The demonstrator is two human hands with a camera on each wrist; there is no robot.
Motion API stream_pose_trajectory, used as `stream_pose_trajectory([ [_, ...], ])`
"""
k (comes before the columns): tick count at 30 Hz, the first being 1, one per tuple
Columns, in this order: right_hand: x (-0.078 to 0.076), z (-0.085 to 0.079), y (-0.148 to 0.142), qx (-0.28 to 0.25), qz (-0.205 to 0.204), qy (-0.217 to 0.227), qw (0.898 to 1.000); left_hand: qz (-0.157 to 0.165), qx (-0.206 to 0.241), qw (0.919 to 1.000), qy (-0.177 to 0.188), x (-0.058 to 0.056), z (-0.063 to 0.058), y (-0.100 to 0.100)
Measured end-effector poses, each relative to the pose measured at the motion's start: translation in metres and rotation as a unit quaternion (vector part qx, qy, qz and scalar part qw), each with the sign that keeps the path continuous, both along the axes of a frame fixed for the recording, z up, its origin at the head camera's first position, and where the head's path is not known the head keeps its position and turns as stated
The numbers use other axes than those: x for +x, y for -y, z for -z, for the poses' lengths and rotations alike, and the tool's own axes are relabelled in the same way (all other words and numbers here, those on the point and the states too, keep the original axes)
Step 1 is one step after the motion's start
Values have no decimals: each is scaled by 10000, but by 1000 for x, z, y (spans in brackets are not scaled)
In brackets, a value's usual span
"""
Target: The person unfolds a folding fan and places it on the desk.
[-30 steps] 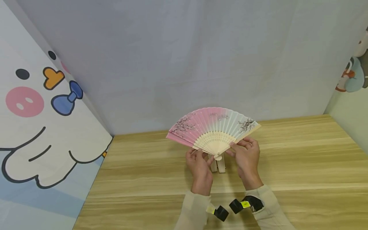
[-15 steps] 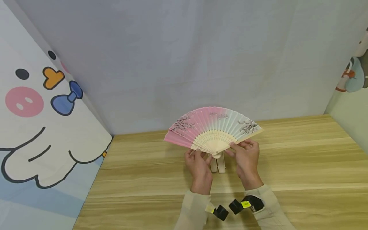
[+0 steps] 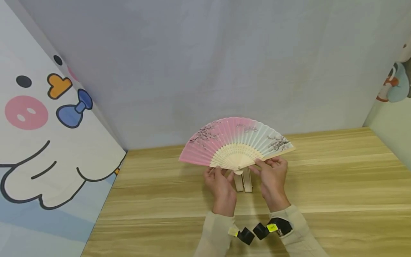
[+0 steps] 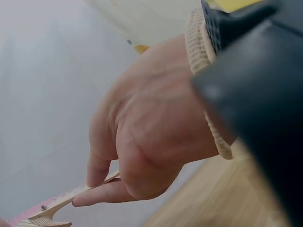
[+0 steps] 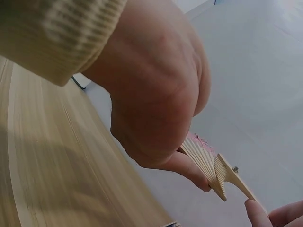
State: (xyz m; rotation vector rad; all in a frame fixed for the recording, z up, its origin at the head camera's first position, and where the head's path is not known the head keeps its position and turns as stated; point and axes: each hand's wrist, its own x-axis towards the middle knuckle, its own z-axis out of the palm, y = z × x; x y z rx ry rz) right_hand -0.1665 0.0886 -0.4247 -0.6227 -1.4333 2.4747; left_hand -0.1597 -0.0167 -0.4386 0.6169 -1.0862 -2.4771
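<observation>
Pink-and-white pleated fan (image 3: 236, 141) with pale slatted ribs (image 3: 233, 155) spreads over the wood-grained desk (image 3: 154, 192); the left hand (image 3: 222, 189) and right hand (image 3: 273, 180) each pinch one lower edge. Below its pivot (image 3: 238, 167) shows a pale two-pronged object (image 3: 247, 182).

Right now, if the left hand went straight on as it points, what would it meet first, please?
The pink-and-white folding fan comes first, since the left hand pinches it; beyond that, probably the grey cloth backdrop, though depth is unclear.
</observation>
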Motion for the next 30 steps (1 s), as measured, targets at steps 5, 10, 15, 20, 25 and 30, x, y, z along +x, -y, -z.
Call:
stream_pose_trajectory([
  [5, -3, 1, 8, -164, -25, -6, 9999, -136, 56, 9998, 116, -1, -1, 7],
  [10, -6, 1, 18, -313, -56, -35, 9995, -332, 156, 9991, 209, -4, 0, 16],
  [15, -10, 3, 29, -380, -192, -88, 9991, -449, 196, 9984, 272, -5, -1, 27],
  [20, -14, 4, 39, -518, -318, -138, 9981, -555, 232, 9978, 286, -5, -2, 36],
  [25, -18, 3, 48, -521, -506, -163, 9972, -645, 274, 9973, 204, -4, -5, 47],
  [30, -21, 3, 57, -598, -671, -210, 9957, -745, 316, 9965, 191, -5, -5, 57],
])
